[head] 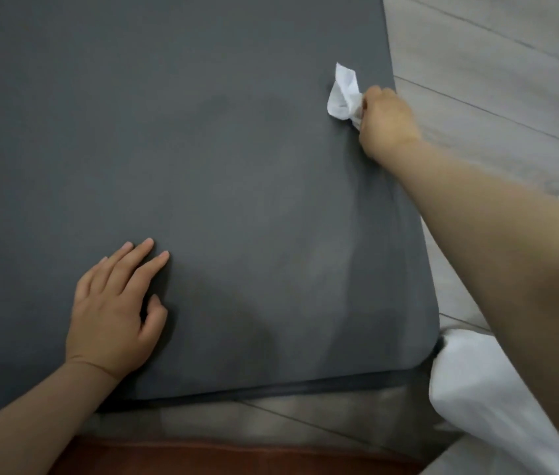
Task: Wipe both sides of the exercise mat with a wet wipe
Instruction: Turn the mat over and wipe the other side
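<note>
i'm seeing the dark grey mat (202, 166) lying flat on a pale wood-look floor (494, 63), filling most of the view. the left hand (113, 310) is resting palm down on the mat near its front edge, fingers straight and slightly spread. the right hand (386, 120) is reaching to the mat's right edge, fingers curled round a crumpled white wipe (343, 94) that is sticking out over the mat. white fabric (476, 389) is showing at lower right.
</note>
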### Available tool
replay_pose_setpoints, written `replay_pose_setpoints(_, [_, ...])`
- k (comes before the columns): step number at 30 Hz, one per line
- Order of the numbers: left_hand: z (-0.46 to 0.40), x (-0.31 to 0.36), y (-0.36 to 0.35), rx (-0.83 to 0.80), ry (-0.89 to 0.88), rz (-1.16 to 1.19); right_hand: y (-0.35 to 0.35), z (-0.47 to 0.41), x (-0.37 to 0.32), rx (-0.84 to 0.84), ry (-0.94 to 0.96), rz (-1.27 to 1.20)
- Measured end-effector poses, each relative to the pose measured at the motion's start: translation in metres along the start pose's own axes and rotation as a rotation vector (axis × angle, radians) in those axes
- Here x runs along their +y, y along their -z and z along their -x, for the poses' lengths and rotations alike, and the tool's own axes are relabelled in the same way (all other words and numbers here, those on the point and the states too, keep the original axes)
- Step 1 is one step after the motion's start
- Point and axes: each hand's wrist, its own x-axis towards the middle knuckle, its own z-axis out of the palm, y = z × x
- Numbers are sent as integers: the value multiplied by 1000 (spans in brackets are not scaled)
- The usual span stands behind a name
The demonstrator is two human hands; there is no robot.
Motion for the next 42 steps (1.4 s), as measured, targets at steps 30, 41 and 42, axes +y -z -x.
replay_pose_setpoints(30, [1, 2, -3, 47, -25, -14, 23, 162, 43, -419, 644, 157])
replay_pose_setpoints(41, [0, -2, -6, 53, -29, 6, 9, 14, 40, -37, -70, -248])
replay_pose_setpoints(42, [0, -2, -5, 53, -26, 9, 9, 22, 39, -67, -53, -298])
